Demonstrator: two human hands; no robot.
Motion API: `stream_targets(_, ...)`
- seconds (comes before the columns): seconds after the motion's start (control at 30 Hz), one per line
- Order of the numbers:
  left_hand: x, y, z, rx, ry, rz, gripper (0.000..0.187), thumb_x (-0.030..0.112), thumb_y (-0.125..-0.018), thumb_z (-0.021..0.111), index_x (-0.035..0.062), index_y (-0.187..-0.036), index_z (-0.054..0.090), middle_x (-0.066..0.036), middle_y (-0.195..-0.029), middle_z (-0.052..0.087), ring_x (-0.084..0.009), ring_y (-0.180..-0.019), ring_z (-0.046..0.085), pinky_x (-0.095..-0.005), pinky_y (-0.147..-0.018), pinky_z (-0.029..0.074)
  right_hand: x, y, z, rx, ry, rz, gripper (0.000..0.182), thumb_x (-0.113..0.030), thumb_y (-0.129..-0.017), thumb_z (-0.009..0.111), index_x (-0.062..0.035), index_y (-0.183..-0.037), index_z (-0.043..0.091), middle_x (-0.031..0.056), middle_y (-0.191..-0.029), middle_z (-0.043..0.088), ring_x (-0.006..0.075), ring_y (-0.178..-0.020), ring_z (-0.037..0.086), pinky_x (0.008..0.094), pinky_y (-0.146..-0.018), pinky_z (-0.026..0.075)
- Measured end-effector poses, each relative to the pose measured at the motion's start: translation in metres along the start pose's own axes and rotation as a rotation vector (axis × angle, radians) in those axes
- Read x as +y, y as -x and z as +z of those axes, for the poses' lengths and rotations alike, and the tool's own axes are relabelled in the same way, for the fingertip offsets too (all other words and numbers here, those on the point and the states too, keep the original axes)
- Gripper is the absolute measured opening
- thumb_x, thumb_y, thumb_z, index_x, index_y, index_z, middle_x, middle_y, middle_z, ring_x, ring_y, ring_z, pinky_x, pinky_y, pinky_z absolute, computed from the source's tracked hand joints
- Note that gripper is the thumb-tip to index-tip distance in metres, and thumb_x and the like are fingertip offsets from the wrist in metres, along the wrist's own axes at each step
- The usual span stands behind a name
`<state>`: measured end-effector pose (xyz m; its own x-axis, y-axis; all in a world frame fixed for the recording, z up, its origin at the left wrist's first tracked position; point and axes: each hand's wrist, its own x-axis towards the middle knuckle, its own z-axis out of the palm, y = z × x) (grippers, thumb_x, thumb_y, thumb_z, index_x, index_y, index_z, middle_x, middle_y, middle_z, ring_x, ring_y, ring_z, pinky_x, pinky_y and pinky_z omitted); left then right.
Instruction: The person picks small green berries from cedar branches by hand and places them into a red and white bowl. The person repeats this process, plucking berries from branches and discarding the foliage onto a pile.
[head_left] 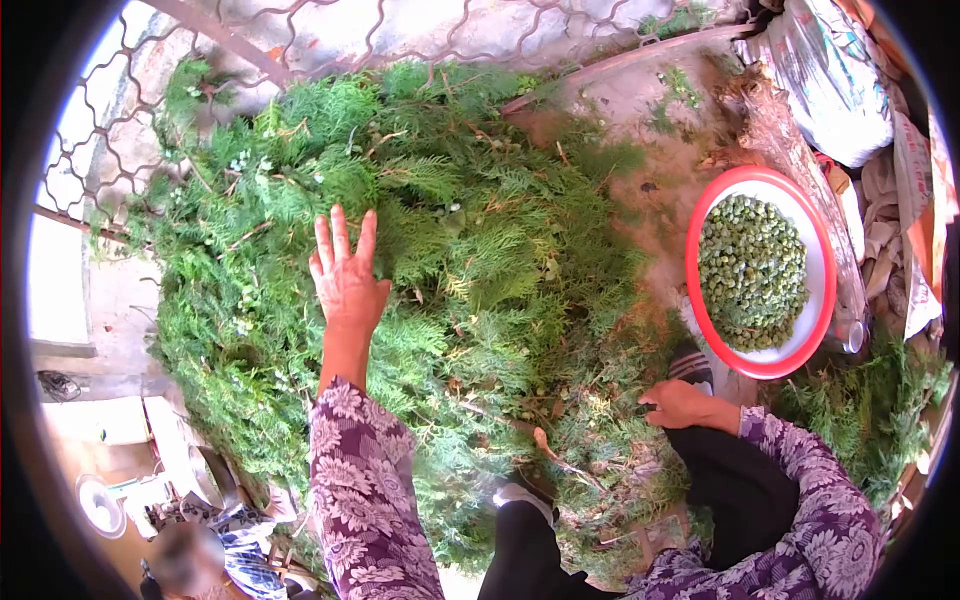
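Note:
A wide heap of cut green branches [500,260] covers the ground. My left hand [348,270] reaches over its left part, palm down with fingers spread, holding nothing. Near my knee, at the lower right of the heap, is my right hand [678,403]; its fingers are bent together at the edge of the foliage, and whatever may be between them is too small to make out. Beyond that hand stands a red-rimmed basin [824,290] with a white inside, part filled with small green cones or berries [750,270].
Wire mesh [370,40] runs along the top. A log [790,130] and a white sack [835,85] lie at the upper right. More branches [870,410] are right of my knee. Another person [185,560] is at the lower left, near a round pan [205,475].

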<state>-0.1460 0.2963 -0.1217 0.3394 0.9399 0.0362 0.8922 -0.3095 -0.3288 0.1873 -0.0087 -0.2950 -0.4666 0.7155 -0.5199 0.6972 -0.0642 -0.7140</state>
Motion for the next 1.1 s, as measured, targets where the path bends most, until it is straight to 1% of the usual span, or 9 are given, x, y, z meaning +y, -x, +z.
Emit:
stream_targets(0.1, 0.015, -0.026, -0.001, -0.04, 0.016, 0.026, 0.098, 0.013, -0.058, 0.075, 0.0284, -0.137, 0.02, -0.014, -0.144, 0.007, -0.0351, -0.132, 0.011, -0.048, -0.095, 0.034, 0.009, 0.003, 0.004, 0.085, 0.012, -0.033, 0.036, -0.024, -0.072, 0.06, 0.0002, -0.098, 0.059, 0.0189, -0.084, 0.06, 0.0332, -0.073, 0.06, 0.0406, -0.066, 0.048)
stream_targets(0.23, 0.017, -0.047, 0.016, -0.231, -0.009, -0.042, 0.1, 0.007, -0.059, 0.072, 0.0319, -0.137, 0.016, -0.014, -0.145, 0.005, -0.0397, -0.131, 0.013, -0.0501, -0.092, 0.037, 0.004, 0.0, -0.002, -0.051, -0.1, 0.084, 0.042, -0.025, -0.073, 0.056, 0.0008, -0.105, 0.056, 0.022, -0.092, 0.06, 0.0356, -0.085, 0.058, 0.0411, -0.077, 0.046)
stream_targets(0.27, 0.016, -0.044, 0.02, -0.208, -0.033, -0.006, 0.083, 0.003, -0.063, 0.066, 0.0279, -0.132, 0.028, -0.015, -0.142, 0.015, -0.041, -0.124, 0.026, -0.0488, -0.089, 0.039, 0.005, 0.0, -0.001, -0.063, -0.093, 0.096, 0.042, -0.025, -0.073, 0.056, 0.0008, -0.106, 0.056, 0.0216, -0.093, 0.06, 0.035, -0.086, 0.059, 0.0404, -0.077, 0.047)
stream_targets(0.3, 0.015, -0.046, 0.024, -0.211, -0.03, -0.005, 0.083, 0.003, -0.063, 0.066, 0.0279, -0.132, 0.028, -0.015, -0.142, 0.015, -0.041, -0.124, 0.026, -0.0488, -0.089, 0.039, 0.006, 0.0, -0.001, -0.066, -0.093, 0.1, 0.042, -0.025, -0.073, 0.056, 0.0008, -0.106, 0.056, 0.0216, -0.093, 0.06, 0.035, -0.086, 0.059, 0.0404, -0.077, 0.047)
stream_targets(0.37, 0.01, -0.051, 0.033, -0.229, -0.105, 0.007, 0.05, 0.003, -0.07, 0.059, 0.0182, -0.117, 0.047, -0.016, -0.133, 0.031, -0.0389, -0.113, 0.039, -0.0468, -0.084, 0.042, 0.008, -0.002, 0.0, -0.095, -0.123, 0.065, 0.042, -0.025, -0.073, 0.056, 0.0001, -0.107, 0.056, 0.021, -0.094, 0.06, 0.0342, -0.086, 0.059, 0.0394, -0.078, 0.047)
stream_targets(0.4, 0.007, -0.051, 0.041, -0.136, -0.076, 0.003, 0.021, 0.003, -0.074, 0.051, 0.0069, -0.093, 0.055, -0.017, -0.11, 0.05, -0.0346, -0.098, 0.048, -0.0446, -0.077, 0.044, 0.008, -0.002, 0.0, -0.095, -0.123, 0.067, 0.042, -0.025, -0.073, 0.056, 0.0001, -0.107, 0.056, 0.021, -0.094, 0.06, 0.0342, -0.086, 0.059, 0.0394, -0.078, 0.047)
stream_targets(0.53, -0.001, -0.048, 0.054, 0.081, 0.044, 0.019, 0.009, 0.001, -0.071, 0.049, 0.0021, -0.079, 0.051, -0.017, -0.078, 0.059, -0.0329, -0.082, 0.055, -0.0426, -0.07, 0.046, 0.01, -0.002, 0.001, -0.113, -0.159, 0.106, 0.043, -0.026, -0.073, 0.056, -0.0015, -0.108, 0.055, 0.0183, -0.094, 0.061, 0.0321, -0.087, 0.06, 0.0373, -0.078, 0.047)
stream_targets(0.83, 0.023, 0.023, 0.022, 0.138, 0.214, 0.126, 0.01, -0.003, -0.064, 0.05, 0.0028, -0.071, 0.046, -0.016, -0.066, 0.054, -0.0323, -0.068, 0.053, -0.0433, -0.059, 0.044, 0.015, -0.004, 0.006, -0.124, -0.162, 0.11, 0.044, -0.03, -0.074, 0.057, -0.0026, -0.108, 0.056, 0.0166, -0.091, 0.062, 0.0304, -0.083, 0.061, 0.0361, -0.075, 0.047)
stream_targets(1.1, 0.047, 0.165, 0.005, -0.222, 0.31, 0.421, 0.006, 0.006, -0.066, 0.049, 0.0072, -0.067, 0.044, -0.01, -0.062, 0.049, -0.0264, -0.065, 0.051, -0.0372, -0.056, 0.041, 0.015, -0.002, 0.007, -0.109, -0.107, 0.093, 0.043, -0.032, -0.074, 0.058, -0.0029, -0.105, 0.057, 0.0155, -0.087, 0.063, 0.03, -0.081, 0.061, 0.0364, -0.073, 0.048)
